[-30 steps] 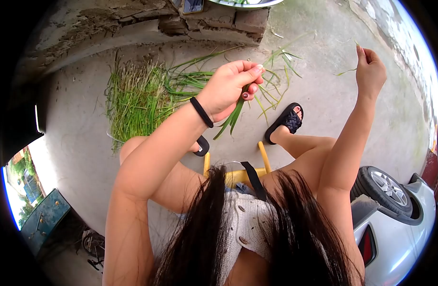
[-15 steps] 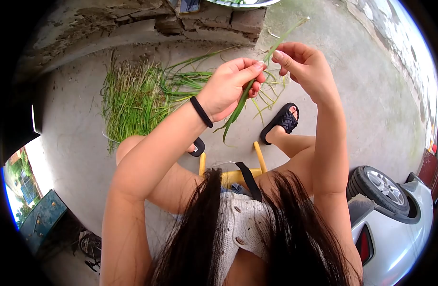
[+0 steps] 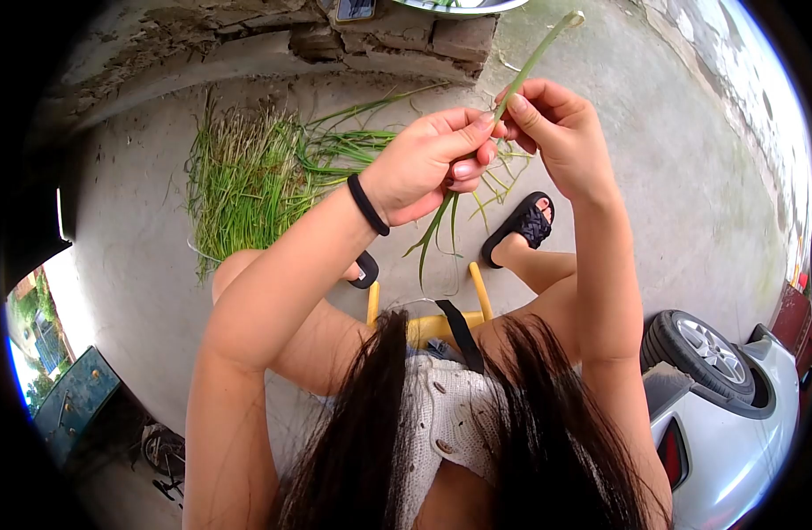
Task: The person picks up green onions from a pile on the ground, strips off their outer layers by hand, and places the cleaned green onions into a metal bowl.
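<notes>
A long green stalk (image 3: 540,55) slants through both hands, its pale end up and to the right, its thin leaves hanging below. My left hand (image 3: 437,159), with a black band at the wrist, is closed on the stalk's middle. Right beside it, my right hand (image 3: 556,132) pinches the same stalk between thumb and fingers. On the ground at the left lies a large pile of green stalks (image 3: 247,190), with looser green leaves (image 3: 344,150) spread between it and my left hand.
A metal basin (image 3: 463,7) and a phone (image 3: 355,9) rest on the brick ledge (image 3: 406,57) at the top. Yellow stool legs (image 3: 480,291) show between my knees. A tyre (image 3: 702,353) lies by the silver car (image 3: 733,459) at the lower right.
My right hand has come in from the far right to the stalk beside my left hand and now grips it. The stalk's pale end reaches higher than half a second ago.
</notes>
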A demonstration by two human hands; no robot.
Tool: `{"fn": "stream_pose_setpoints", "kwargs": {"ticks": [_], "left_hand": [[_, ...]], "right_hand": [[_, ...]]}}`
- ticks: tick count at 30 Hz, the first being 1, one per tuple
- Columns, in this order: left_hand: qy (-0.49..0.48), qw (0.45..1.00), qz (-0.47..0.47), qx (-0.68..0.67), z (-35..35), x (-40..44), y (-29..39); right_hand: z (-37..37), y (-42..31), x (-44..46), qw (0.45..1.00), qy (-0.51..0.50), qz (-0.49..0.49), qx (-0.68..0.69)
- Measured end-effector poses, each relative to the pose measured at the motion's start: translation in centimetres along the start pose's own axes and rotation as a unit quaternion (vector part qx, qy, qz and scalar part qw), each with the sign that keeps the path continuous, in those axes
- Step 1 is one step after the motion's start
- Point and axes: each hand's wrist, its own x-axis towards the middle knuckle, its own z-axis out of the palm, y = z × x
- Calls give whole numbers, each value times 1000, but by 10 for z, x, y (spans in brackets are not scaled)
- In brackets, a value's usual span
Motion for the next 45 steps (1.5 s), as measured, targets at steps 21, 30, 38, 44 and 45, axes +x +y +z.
{"fn": "stream_pose_setpoints", "kwargs": {"ticks": [21,30,38,44,45], "left_hand": [[-26,996,-80,30,10,-7,6],[-24,992,-103,63,3,-10,0],[-20,988,-121,89,4,-6,-4],[-27,987,-120,107,3,-5,-5],[-26,985,-121,122,3,-5,-3]], "right_hand": [[-58,-9,15,945,282,-168,-10],[-106,-39,-4,890,400,-79,-203],[-61,-38,2,982,159,97,23],[-83,-17,11,966,242,-70,49],[-92,-19,11,954,276,-98,58]]}}
